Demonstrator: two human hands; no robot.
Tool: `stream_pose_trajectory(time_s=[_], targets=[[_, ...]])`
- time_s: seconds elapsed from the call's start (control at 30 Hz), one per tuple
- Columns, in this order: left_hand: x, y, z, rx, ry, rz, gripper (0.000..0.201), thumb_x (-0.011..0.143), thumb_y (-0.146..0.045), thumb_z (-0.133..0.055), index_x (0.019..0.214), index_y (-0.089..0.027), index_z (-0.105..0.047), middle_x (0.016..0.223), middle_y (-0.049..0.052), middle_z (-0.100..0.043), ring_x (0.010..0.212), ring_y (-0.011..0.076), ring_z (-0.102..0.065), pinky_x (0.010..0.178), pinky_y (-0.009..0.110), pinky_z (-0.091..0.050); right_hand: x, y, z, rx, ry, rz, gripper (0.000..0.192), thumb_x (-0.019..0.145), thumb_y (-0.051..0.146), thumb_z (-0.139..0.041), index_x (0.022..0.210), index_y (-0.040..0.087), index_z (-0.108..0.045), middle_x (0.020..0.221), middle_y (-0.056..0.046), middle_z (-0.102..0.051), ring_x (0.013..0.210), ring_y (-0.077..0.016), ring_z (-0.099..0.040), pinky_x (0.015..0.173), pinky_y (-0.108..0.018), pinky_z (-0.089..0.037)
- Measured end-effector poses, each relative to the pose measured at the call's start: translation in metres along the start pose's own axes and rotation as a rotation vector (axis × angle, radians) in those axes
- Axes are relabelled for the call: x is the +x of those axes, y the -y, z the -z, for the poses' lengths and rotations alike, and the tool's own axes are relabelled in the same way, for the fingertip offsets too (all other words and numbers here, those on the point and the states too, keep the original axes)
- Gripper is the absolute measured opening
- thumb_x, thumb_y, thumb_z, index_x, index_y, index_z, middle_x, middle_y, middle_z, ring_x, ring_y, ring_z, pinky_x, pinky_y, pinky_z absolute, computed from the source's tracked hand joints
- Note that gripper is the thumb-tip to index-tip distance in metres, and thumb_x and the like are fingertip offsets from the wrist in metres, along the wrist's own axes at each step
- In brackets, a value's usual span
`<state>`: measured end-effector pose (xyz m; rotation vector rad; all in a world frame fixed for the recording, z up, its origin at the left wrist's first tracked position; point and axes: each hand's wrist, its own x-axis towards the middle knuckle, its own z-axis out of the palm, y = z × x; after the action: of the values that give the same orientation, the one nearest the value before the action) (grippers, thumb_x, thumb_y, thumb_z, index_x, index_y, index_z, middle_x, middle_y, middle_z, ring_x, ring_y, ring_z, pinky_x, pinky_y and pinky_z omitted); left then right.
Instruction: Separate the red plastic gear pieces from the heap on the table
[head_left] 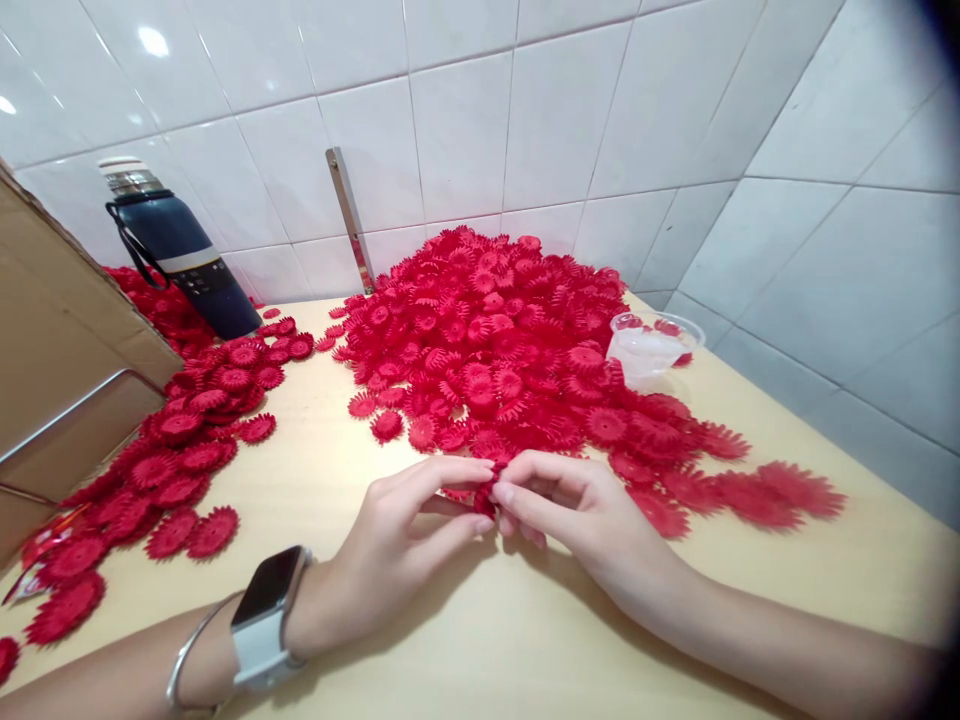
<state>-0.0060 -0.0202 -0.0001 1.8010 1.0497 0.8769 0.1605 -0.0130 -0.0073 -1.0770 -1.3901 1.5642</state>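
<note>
Scene: You are looking down at a pale wooden counter (465,640) set into a white tiled corner, your two bare hands meeting near the middle.

Left hand: Your left hand (390,555), with a smartwatch (264,615) and a thin bangle at the wrist, has thumb and forefinger pressed onto a small red plastic flower (484,492).

Right hand: Your right hand (577,505) pinches the same red plastic flower from the other side; its fingers (525,468) are curled in close, touching those of the left.

Where the flower is: It sits between both sets of fingertips, just above the counter and right at the near edge of the big pile; most of it is hidden by your fingers.

How it will likely handle: It looks very light, thin and springy, with a fringe of narrow petals around a firmer centre. The petals would probably bend or snag on neighbours, so the centre or the base of the petals seems the surest place to hold. The plastic may be a little slick.

Big pile: A large mound of red flowers (495,330) lies just beyond your hands, against the wall.

Left scatter: A looser spread of red flowers (180,460) runs down the left side, beside a cardboard box (52,330).

Other things: A dark blue flask (176,250) stands at the back left; a clear plastic cup (649,350) lies tipped against the mound on the right; a metal strip (349,215) leans on the tiles.
</note>
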Motion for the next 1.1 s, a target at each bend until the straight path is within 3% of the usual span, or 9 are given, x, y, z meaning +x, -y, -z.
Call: stream_pose_trajectory(time_s=[0.17, 0.4, 0.63, 0.87, 0.97, 1.1], targets=[[-0.001, -0.001, 0.000, 0.135, 0.009, -0.122, 0.018, 0.075, -0.017, -0.059, 0.093, -0.017, -0.057, 0.102, 0.006, -0.060, 0.091, 0.0158, -0.059, 0.084, 0.028, -0.049, 0.000, -0.001, 0.002, 0.020, -0.006, 0.019, 0.012, 0.070, 0.020, -0.055, 0.058, 0.016, -0.054, 0.054, 0.003, -0.055, 0.051, -0.0090, -0.047, 0.048, -0.020, -0.035], [0.003, -0.002, -0.001, 0.056, 0.008, 0.009, 0.008, 0.075, -0.019, -0.059, 0.071, -0.016, -0.052, 0.088, 0.004, -0.060, 0.080, 0.0135, -0.058, 0.073, 0.024, -0.049, -0.002, -0.001, 0.000, -0.038, 0.023, 0.016, 0.011, 0.058, 0.008, -0.051, 0.052, 0.016, -0.051, 0.048, 0.006, -0.044, 0.046, -0.0066, -0.035, 0.042, -0.019, -0.026], [0.005, -0.003, -0.001, 0.177, 0.054, -0.029, 0.008, 0.071, -0.009, -0.057, 0.066, -0.015, -0.058, 0.091, 0.003, -0.059, 0.083, 0.0130, -0.056, 0.075, 0.022, -0.044, -0.003, -0.002, 0.000, -0.029, 0.079, 0.015, 0.011, 0.057, 0.008, -0.049, 0.050, 0.017, -0.050, 0.048, 0.005, -0.044, 0.044, -0.0068, -0.034, 0.040, -0.019, -0.023], [0.009, 0.007, 0.006, 0.185, -0.178, 0.059, 0.020, 0.069, -0.004, -0.051, 0.057, -0.016, -0.041, 0.084, 0.001, -0.057, 0.080, 0.0136, -0.053, 0.066, 0.022, -0.041, -0.006, -0.004, 0.006, 0.033, 0.034, 0.076, 0.012, 0.056, 0.014, -0.051, 0.047, 0.016, -0.044, 0.047, 0.004, -0.042, 0.047, -0.0082, -0.036, 0.044, -0.021, -0.025], [0.013, 0.011, 0.009, 0.136, -0.285, 0.089, 0.024, 0.071, -0.006, -0.050, 0.054, -0.017, -0.037, 0.083, 0.001, -0.055, 0.081, 0.0134, -0.052, 0.065, 0.021, -0.040, -0.002, -0.008, 0.009, 0.071, -0.069, 0.120, 0.013, 0.061, 0.014, -0.053, 0.051, 0.016, -0.045, 0.047, 0.005, -0.041, 0.047, -0.0075, -0.034, 0.043, -0.021, -0.023], [0.013, 0.009, 0.009, 0.060, -0.222, 0.049, 0.020, 0.076, -0.013, -0.051, 0.059, -0.017, -0.041, 0.089, 0.002, -0.052, 0.081, 0.0119, -0.051, 0.065, 0.019, -0.042, 0.004, -0.010, 0.008, 0.173, -0.290, 0.107, 0.020, 0.076, 0.028, -0.052, 0.060, 0.019, -0.043, 0.046, 0.008, -0.035, 0.044, -0.0073, -0.030, 0.042, -0.020, -0.022]])
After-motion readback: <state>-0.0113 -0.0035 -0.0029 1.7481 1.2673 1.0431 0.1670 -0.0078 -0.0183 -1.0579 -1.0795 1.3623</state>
